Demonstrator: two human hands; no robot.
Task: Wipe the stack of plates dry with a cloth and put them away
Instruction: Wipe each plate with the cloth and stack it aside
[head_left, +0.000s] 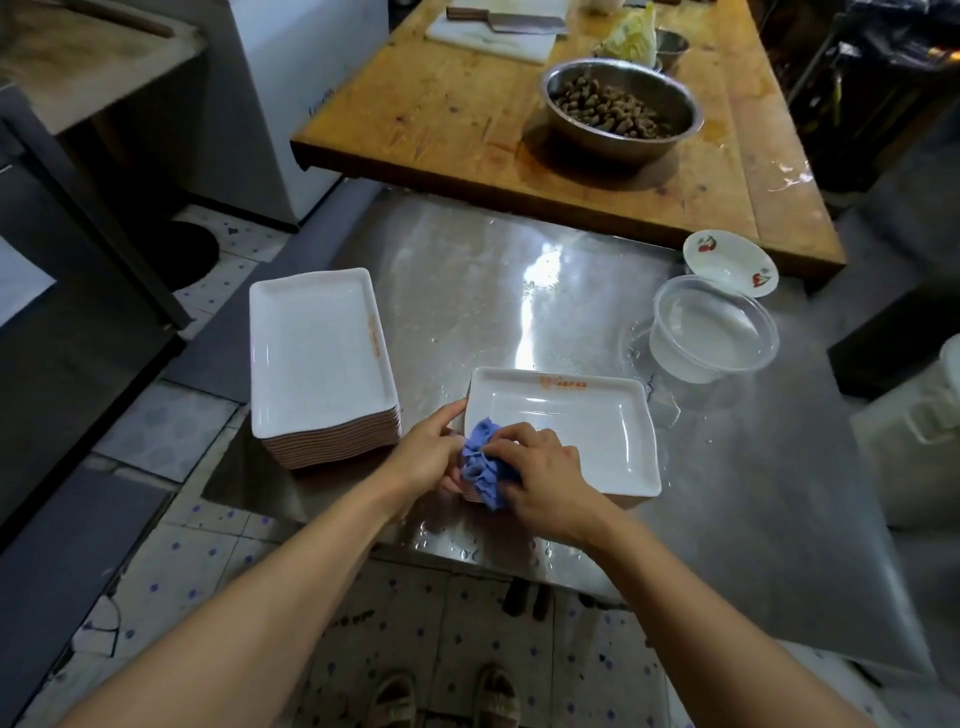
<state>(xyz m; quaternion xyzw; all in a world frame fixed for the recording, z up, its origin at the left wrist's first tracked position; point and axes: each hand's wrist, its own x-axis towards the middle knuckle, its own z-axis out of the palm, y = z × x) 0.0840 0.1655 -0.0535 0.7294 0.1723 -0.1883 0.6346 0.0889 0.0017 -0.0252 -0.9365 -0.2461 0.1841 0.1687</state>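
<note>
A white rectangular plate with an orange logo (571, 431) lies low and centre on the wet stainless steel table (519, 291), its long axis running from nine to three o'clock, apparently topping a short pile whose brown edges show beneath its near-left corner. The right hand (540, 478) clutches a crumpled blue cloth (483, 462) against that corner, so the unwiped surface stretches away toward three o'clock, on the right hand's own side. The left hand (428, 452) pinches the plate's short edge at nine o'clock, steadying it. Just beside, at ten o'clock, stands the tall stack of white rectangular plates (319, 358), its long axis turned twelve to six. A clear plastic tub of water (714, 332) sits near the plate's far-right corner at two o'clock, so a sweep rightward probably has room, though lifting the plate should keep clear of it.
</note>
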